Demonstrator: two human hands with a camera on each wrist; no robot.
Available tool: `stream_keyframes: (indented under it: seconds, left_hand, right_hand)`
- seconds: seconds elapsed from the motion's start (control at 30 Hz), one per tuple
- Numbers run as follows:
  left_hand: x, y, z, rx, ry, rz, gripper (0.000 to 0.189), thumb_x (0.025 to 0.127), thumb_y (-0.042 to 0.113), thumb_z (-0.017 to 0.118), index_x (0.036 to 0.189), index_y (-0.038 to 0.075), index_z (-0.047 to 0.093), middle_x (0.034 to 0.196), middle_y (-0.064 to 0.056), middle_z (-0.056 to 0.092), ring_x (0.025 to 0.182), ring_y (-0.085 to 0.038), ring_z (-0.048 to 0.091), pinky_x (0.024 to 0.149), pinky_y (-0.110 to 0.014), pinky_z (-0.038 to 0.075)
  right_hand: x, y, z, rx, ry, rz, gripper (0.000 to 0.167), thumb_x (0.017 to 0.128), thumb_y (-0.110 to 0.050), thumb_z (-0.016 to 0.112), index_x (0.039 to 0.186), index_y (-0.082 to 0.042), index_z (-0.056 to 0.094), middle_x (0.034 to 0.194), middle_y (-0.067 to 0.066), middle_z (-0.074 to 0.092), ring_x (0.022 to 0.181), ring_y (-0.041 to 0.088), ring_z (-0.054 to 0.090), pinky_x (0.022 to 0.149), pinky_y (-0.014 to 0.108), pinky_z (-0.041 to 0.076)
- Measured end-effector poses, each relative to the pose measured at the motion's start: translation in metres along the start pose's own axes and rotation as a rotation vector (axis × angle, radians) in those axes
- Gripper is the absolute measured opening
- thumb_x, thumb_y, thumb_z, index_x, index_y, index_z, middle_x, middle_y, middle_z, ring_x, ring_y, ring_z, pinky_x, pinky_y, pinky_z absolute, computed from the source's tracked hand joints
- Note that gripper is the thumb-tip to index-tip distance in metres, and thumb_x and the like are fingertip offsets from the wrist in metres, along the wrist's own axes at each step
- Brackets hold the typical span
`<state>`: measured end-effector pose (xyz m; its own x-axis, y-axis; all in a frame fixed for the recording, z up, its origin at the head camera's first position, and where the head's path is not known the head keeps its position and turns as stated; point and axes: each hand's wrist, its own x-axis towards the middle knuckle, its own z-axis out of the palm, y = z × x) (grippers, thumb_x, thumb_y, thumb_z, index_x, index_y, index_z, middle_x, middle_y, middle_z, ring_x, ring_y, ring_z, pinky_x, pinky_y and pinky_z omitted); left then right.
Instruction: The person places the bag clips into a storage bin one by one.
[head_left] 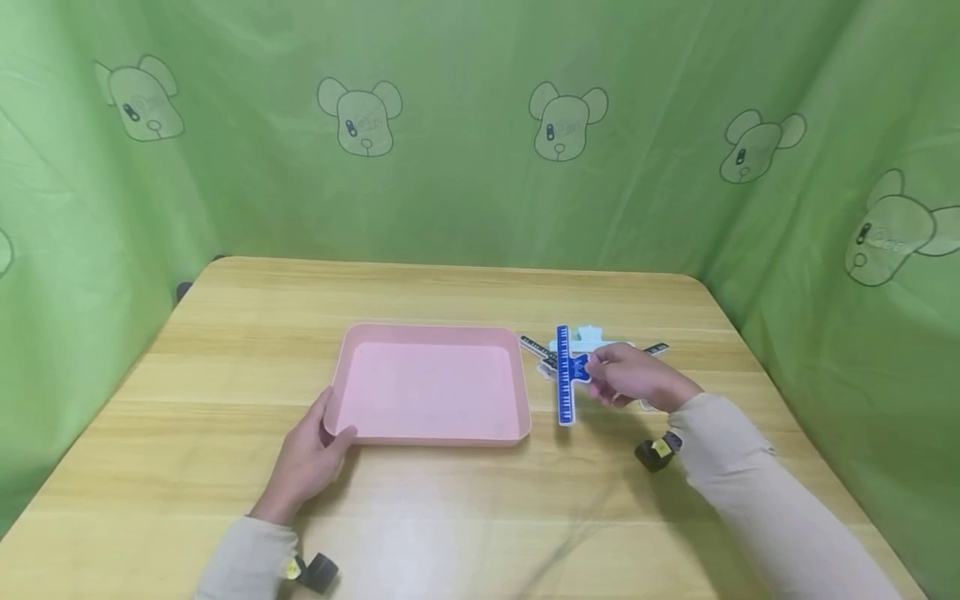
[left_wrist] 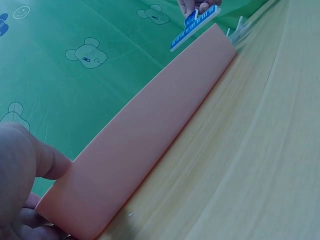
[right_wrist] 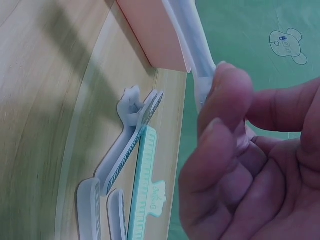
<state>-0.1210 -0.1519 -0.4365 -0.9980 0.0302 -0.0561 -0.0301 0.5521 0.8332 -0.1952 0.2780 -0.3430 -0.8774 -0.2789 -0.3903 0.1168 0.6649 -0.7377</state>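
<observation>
left grip (head_left: 306, 454) holds pink tray (head_left: 427, 392) at near-left corner | right grip (head_left: 633, 375) pinches blue clip (head_left: 565, 379) | more clips (head_left: 589, 335) beside on counter (head_left: 450, 525)

Passage is left over the tray (head_left: 430, 383) and along the near table (head_left: 450, 517). The tray's left end is blocked by the left hand (head_left: 306, 457); the other clips (right_wrist: 143, 185) are partly screened by the right hand (head_left: 636, 373) and blue clip (head_left: 566, 379). 3 sides are walled by the curtain (head_left: 465, 200).

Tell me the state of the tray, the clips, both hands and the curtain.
Pink tray: open side up on the table
Blue clip: held off the table
Mint clip: lying among other clips
Left hand: gripping the tray's near left corner
Right hand: pinching the blue clip
Green curtain: hanging, creased
</observation>
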Motion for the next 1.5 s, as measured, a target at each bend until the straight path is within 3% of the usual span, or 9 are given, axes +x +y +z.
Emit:
stream_keyframes:
  seconds: [0.53,1.13,1.5]
  left_hand:
    - [-0.001,0.001,0.0,0.027,-0.004,-0.004,0.074,0.097,0.02,0.056,0.154,-0.001,0.013,0.156,-0.025,0.021,0.142,-0.04,0.022,0.117,-0.05,0.018]
    - [0.0,0.001,0.0,0.021,-0.005,-0.006,0.074,0.097,0.02,0.056,0.154,-0.001,0.014,0.156,-0.024,0.02,0.142,-0.04,0.021,0.117,-0.05,0.018]
    - [-0.001,0.002,0.0,0.031,-0.004,-0.005,0.074,0.097,0.019,0.056,0.154,-0.001,0.014,0.155,-0.025,0.021,0.141,-0.041,0.022,0.116,-0.051,0.018]
  right_hand:
    - [0.004,-0.007,0.004,-0.005,0.011,0.005,0.025,0.102,-0.013,0.04,0.095,0.005,0.055,0.083,0.014,0.062,0.069,0.022,0.059,0.068,0.04,0.055]
    - [0.007,-0.013,0.007,0.017,-0.003,-0.027,0.023,0.102,-0.013,0.041,0.093,0.004,0.054,0.078,0.009,0.061,0.066,0.022,0.058,0.054,0.028,0.05]
    - [0.012,-0.017,0.011,-0.003,0.001,-0.03,0.021,0.101,-0.013,0.043,0.095,0.003,0.056,0.078,0.009,0.061,0.065,0.018,0.057,0.057,0.028,0.051]
